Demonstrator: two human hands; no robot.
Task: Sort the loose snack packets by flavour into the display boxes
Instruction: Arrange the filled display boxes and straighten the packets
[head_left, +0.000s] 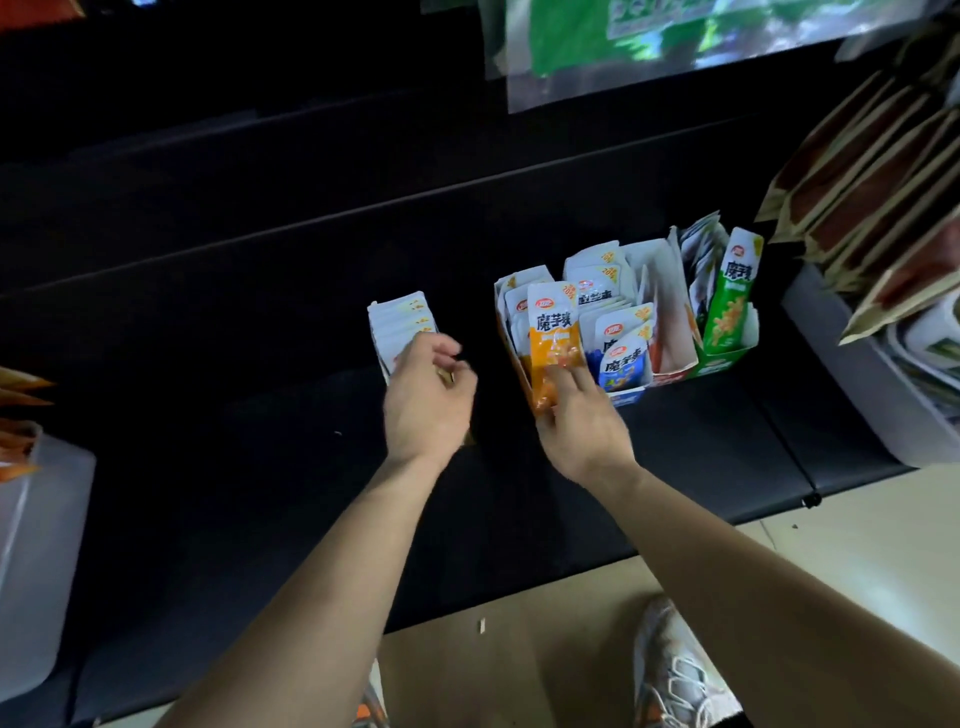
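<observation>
— Sneakers (675, 670) at the bottom edge, on pale floor; anything nearer than the arms?

— No. Both bare forearms reach up from there over the black shelf (218, 519).

— What is the right hand (584, 423) doing?

— It pinches the lower end of an orange packet (553, 338) between thumb and fingers. The packet stands upright above the hand, its top at the front of the orange display box (511, 358), which is the leftmost of the row.

— And the left hand (428, 397)?

— Its fingers are curled, and something small and brownish shows inside them, too blurred for me to name. It sits just in front of a stack of loose white packets (402, 325) lying on the shelf, overlapping the stack's near edge; I cannot tell whether it grips one of them.

— What lies beyond the right hand?

— To the right of the orange box, a blue box (626, 397) with blue packets (623, 358), then a red-and-white box (675, 371), then a green box (724, 361) with a green packet (732, 291) upright. Brown pouches (872, 171) hang further off, at far right.
</observation>
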